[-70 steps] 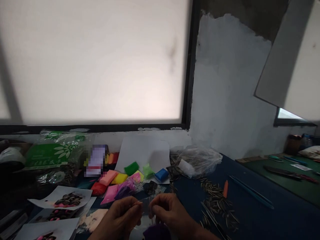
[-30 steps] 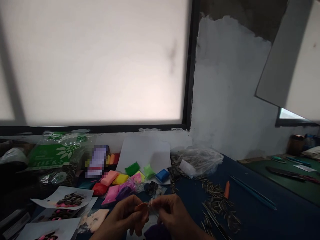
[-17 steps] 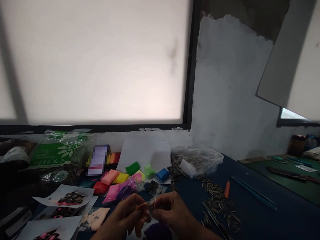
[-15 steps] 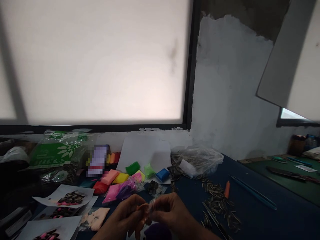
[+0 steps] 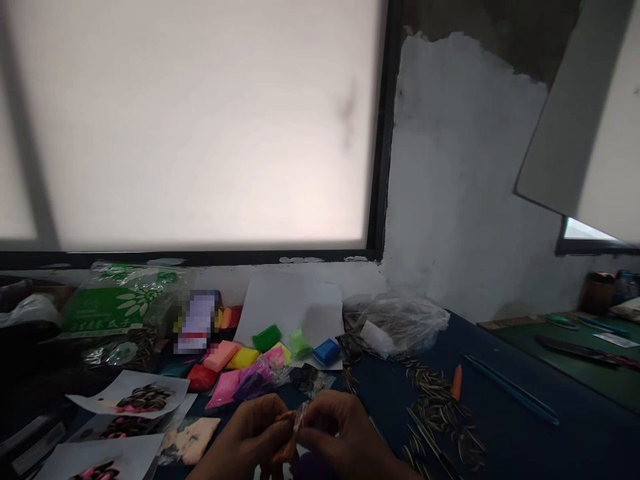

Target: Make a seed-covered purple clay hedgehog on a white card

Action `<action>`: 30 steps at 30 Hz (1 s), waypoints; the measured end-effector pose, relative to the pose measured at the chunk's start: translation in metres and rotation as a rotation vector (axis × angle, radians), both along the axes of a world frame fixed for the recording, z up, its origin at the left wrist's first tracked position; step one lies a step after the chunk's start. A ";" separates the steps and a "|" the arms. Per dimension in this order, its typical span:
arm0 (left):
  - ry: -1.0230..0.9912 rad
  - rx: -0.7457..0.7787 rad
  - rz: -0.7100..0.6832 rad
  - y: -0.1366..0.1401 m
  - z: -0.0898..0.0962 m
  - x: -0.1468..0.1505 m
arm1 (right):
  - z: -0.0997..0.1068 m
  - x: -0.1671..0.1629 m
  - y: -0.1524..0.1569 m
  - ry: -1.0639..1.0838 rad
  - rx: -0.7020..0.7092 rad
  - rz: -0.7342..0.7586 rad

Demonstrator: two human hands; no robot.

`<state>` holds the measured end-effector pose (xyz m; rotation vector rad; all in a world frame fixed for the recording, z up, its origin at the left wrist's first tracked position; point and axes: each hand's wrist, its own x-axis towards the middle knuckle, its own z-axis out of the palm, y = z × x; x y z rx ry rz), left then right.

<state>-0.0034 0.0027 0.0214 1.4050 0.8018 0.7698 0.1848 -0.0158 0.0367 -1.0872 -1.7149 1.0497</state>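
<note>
At the bottom middle, my left hand (image 5: 255,433) is closed around a soft orange piece that looks like modelling clay (image 5: 286,451). My right hand (image 5: 343,433) meets it from the other side, its fingers pinched on a crinkled clear plastic wrapper (image 5: 300,417) against the orange piece. Under the hands a purple lump (image 5: 313,465) shows in part, over something white. Just beyond the fingers lies a clear packet with black contents (image 5: 310,380). My fingers hide much of the orange piece.
Coloured clay packets, including a blue one (image 5: 326,352), lie ahead. Papers bearing seed-covered shapes (image 5: 143,398) sit left. Striped sunflower seeds (image 5: 435,393), an orange stick (image 5: 457,383), metal tweezers (image 5: 433,443) and blue tweezers (image 5: 510,389) lie right. A plastic bag (image 5: 400,323) stands by the wall.
Both hands have shifted slightly and drawn closer together around the orange clay and wrapper. My right fingers are now more curled. The things on the table stay put.
</note>
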 end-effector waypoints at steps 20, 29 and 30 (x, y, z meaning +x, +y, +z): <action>-0.099 -0.057 -0.018 0.016 -0.020 -0.006 | -0.007 0.005 0.001 -0.090 0.329 0.086; -0.164 -0.045 0.057 0.010 -0.014 0.000 | -0.013 0.002 -0.002 -0.157 0.505 0.022; -0.163 -0.046 0.072 0.009 -0.013 0.000 | -0.015 0.001 -0.002 -0.184 0.535 0.003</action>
